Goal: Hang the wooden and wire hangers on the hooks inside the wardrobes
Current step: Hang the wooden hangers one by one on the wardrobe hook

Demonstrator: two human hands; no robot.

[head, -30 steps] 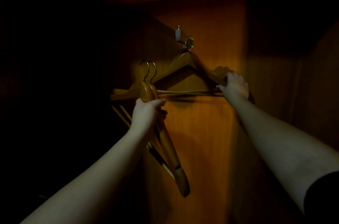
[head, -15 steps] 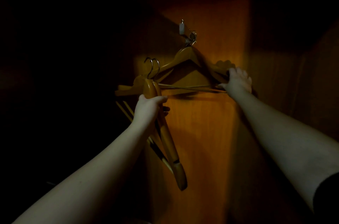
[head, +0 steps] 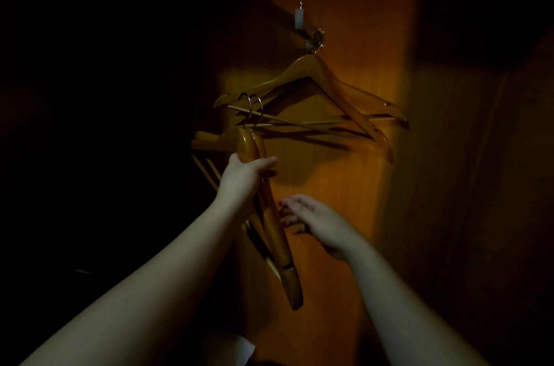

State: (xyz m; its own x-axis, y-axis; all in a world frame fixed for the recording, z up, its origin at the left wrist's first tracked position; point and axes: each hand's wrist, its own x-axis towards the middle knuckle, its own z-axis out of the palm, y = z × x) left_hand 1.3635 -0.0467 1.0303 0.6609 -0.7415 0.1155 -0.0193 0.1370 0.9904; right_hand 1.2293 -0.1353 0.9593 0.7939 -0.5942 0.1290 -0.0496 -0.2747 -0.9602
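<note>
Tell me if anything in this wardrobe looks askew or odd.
The wooden hangers on the wall hook hang splayed, their bars crossing instead of stacked flush. The left hand grips two more hangers dangling steeply; the right hand is open beside them. No damage shows.

L hand (head: 244, 173) gripping — R hand (head: 314, 220) loose
</note>
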